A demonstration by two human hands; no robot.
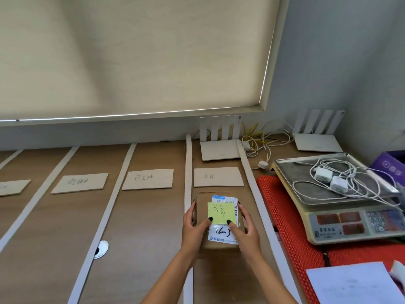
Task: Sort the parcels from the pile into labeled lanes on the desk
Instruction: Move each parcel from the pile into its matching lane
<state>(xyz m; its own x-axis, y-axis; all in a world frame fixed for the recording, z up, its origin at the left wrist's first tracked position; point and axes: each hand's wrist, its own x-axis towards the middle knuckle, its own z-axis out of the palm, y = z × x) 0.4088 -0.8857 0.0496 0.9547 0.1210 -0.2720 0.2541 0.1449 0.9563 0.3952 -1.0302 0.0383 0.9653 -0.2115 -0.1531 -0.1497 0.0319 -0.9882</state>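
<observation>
Brown cardboard is the material of the parcel (219,218) you have between your hands; it lies in the rightmost lane of the desk (135,227), just in front of that lane's cardboard label card (218,177). On its top a green sticky note (221,212) covers part of a white shipping label (223,234). The writing on the note looks like the writing on the card, so I judge this is the correct lane, though the card is faint.

Your left hand (195,227) grips the left side of the parcel, fingers curled along the edge and thumb pressing the lower corner of the note. Your right hand (246,227) grips the right side in the same way, thumb on the note's other lower corner.

To finish this step well, set the parcel flat and square between the two white divider strips (188,172), so that it does not sit on a strip. Leave the card uncovered, so the lane name can be read. Take your thumbs off gently, because the note could peel away with them.

Farther left are two more label cards (148,179) in their own lanes. To the right, an orange mat (291,233) carries a weighing scale (341,218) with white chargers and cables (333,181) on its pan. A white router (220,149) stands at the back of your lane, so do not push the parcel toward it.
</observation>
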